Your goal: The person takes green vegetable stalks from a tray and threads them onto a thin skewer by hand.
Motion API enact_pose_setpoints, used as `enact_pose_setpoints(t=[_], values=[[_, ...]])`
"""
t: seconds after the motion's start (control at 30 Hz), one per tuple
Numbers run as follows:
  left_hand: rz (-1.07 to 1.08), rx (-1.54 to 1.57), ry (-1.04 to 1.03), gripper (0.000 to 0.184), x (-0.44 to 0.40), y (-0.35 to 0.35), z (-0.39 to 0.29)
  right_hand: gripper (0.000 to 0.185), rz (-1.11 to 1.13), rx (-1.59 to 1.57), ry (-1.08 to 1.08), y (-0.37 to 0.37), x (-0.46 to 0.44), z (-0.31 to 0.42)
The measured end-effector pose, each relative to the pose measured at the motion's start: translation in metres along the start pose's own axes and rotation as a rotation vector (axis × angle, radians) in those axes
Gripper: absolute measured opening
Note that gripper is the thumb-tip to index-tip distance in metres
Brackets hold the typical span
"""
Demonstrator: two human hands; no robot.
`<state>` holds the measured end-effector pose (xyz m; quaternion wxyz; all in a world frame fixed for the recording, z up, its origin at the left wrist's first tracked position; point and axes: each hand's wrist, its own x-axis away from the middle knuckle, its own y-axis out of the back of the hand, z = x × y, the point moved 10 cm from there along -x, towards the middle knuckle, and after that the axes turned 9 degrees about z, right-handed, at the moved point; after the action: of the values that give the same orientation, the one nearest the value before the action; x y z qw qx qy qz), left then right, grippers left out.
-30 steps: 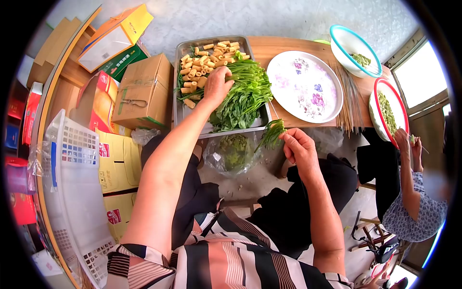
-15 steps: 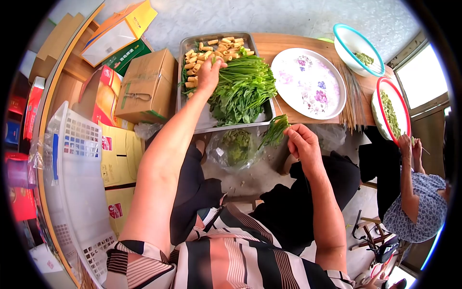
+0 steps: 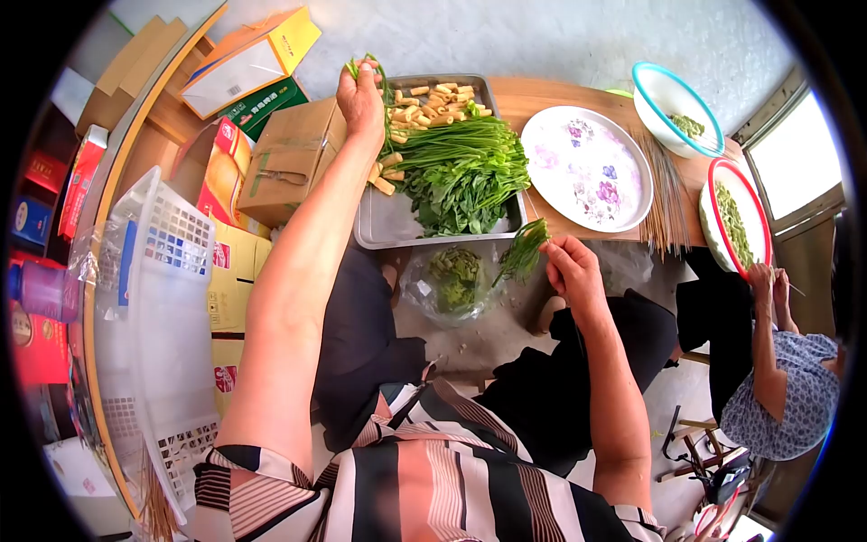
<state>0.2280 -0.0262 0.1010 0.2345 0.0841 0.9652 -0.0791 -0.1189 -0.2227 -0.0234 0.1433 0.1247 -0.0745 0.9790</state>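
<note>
My left hand [image 3: 360, 98] is raised over the upper left corner of a metal tray [image 3: 379, 226], its fingers closed on thin green stems that hang down. In the tray lie a pile of leafy green stems [image 3: 465, 163] and many short tan rolls [image 3: 438, 104]. Below the tray's right front corner, my right hand [image 3: 573, 269] pinches a thin skewer, with a small bunch of greens [image 3: 524, 250] at its upper end. A round white plate with purple flowers [image 3: 587, 170] sits right of the tray.
Thin skewers [image 3: 664, 194] lie right of the plate, then a blue-rimmed bowl [image 3: 673, 104] and a red-rimmed bowl [image 3: 736, 217]. A co-worker's hands [image 3: 768, 282] are by the red rim. Cardboard boxes [image 3: 289, 163] and a white basket [image 3: 167, 334] stand left; a plastic bag of greens [image 3: 454, 280] hangs below.
My left hand has moved from over the rolls and greens up and left to the tray's corner, drawing stems with it. My right hand has stayed nearly in place with the skewered greens.
</note>
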Motion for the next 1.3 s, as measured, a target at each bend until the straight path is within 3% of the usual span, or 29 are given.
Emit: enact_pose_setpoints(t=[0.13,0.3,0.43,0.63,0.8,0.9,1.03,1.3], values=[[-0.049,0.094,-0.125,0.013,-0.022,0.012,-0.027,0.015,-0.025,0.008,0.007,0.005,0.002,-0.002],[-0.132,0.115,-0.130,0.012,-0.040,0.030,-0.058,0.014,-0.029,0.003,0.052,0.007,-0.001,-0.006],[-0.174,0.567,0.188,0.010,-0.025,0.020,-0.042,0.014,-0.066,-0.133,0.112,0.003,0.000,0.006],[-0.123,0.726,0.303,0.014,0.021,0.008,-0.042,0.013,-0.002,-0.233,0.212,-0.017,0.006,0.026],[0.279,0.705,0.278,0.017,0.068,-0.008,-0.087,0.013,-0.038,-0.215,0.180,-0.034,0.027,0.028],[0.523,0.676,0.393,0.020,0.121,-0.026,-0.097,0.014,-0.060,-0.197,0.217,-0.038,0.041,0.041],[0.675,0.563,0.559,0.020,0.193,-0.043,-0.096,0.014,-0.088,-0.212,0.273,-0.055,0.054,0.065],[0.833,0.199,0.531,0.016,0.263,-0.058,-0.102,0.012,-0.059,-0.117,0.327,-0.098,0.061,0.095]])
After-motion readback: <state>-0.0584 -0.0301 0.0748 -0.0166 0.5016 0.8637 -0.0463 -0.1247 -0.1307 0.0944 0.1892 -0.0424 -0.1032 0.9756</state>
